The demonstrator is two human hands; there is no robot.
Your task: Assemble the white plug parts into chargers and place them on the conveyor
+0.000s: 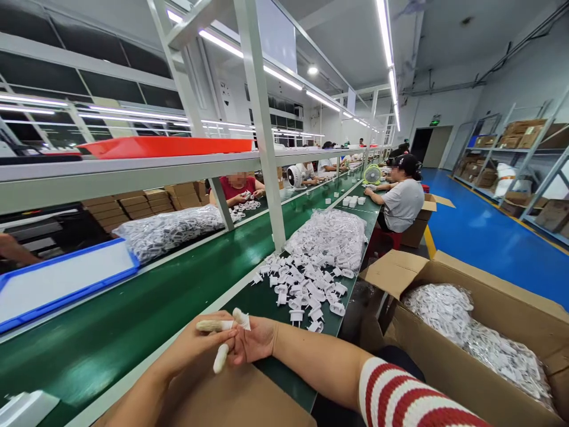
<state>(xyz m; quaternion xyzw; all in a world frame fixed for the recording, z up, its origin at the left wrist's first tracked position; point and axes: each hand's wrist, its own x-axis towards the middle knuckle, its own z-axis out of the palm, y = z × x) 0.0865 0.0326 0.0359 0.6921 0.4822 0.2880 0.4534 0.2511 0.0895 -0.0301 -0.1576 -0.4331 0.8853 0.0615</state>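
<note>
My left hand (pixel 195 349) and my right hand (pixel 256 339) meet over the near edge of the green bench, above a brown cardboard sheet (pixel 235 398). Several fingertips wear white finger cots (pixel 220 358). My left hand's fingers are closed round the cotted fingers of my right hand. My right hand lies palm up with its fingers stretched towards the left and holds nothing. Its arm has a red-and-white striped sleeve (pixel 400 397). Just beyond my hands lies a loose pile of white plastic plug parts (pixel 311 284).
A clear bag of the same parts (pixel 331 237) sits behind the pile. An open cardboard box (pixel 493 296) with bagged parts stands at my right. A green conveyor belt (pixel 111 332) and a blue-rimmed tray (pixel 57 281) are on the left. A grey post (pixel 267 148) rises ahead. Other people sit along the line.
</note>
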